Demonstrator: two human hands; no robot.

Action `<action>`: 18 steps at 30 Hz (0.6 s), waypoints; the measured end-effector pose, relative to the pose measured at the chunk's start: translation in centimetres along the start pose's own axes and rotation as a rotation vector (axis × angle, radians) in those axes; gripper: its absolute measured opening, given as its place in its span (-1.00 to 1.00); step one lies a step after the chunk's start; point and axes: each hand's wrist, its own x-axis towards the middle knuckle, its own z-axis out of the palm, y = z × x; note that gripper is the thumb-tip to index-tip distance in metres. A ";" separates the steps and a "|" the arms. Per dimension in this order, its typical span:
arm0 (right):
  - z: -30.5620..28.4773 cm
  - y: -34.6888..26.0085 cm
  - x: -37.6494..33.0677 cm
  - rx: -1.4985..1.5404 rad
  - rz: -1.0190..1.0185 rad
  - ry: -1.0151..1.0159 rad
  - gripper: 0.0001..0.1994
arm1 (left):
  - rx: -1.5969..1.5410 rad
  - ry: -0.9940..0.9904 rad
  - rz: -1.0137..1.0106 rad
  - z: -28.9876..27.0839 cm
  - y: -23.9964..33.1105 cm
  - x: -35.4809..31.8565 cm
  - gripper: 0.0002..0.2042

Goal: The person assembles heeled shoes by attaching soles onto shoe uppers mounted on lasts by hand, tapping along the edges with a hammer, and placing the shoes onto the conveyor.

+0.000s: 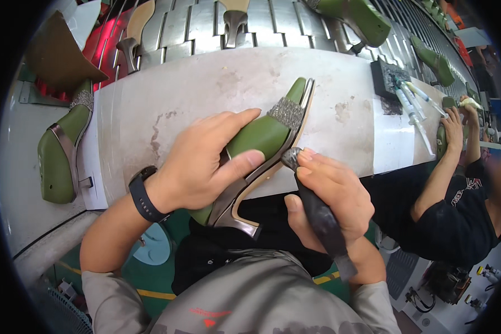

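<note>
A high-heeled sandal, built on a green shoe last [260, 139], lies slanted on its side in front of me, its toe pointing away. A glittery band [287, 113] crosses its toe, and the metallic heel [238, 225] hangs past the worktable's near edge. My left hand [203, 153] grips it around the middle, thumb on the green last. In my right hand [337, 195] is a dark hand tool [322, 214] with a rounded, worn head. That head is against or very close to the sole's edge at mid-shoe. I cannot tell the tool's exact kind.
Another green last with a sandal [61, 150] stands at the left. A slatted metal conveyor [189, 28] along the back carries more lasts and heeled soles [134, 30]. Right of the worktable's pale top [228, 78] are a black block [387, 78], several syringes [412, 103] and a co-worker's hands [456, 125].
</note>
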 end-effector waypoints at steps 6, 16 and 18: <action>1.3 -0.9 0.0 0.043 0.015 -0.145 -0.65 | 0.011 0.030 0.025 -0.5 0.4 0.2 -0.52; 3.0 -1.9 -0.4 0.429 0.180 -0.210 -0.63 | -0.011 0.034 0.046 -0.7 0.2 0.3 -0.51; 2.7 -1.4 -0.3 0.515 0.221 -0.215 -0.63 | -0.009 0.025 0.056 -0.5 0.4 0.5 -0.51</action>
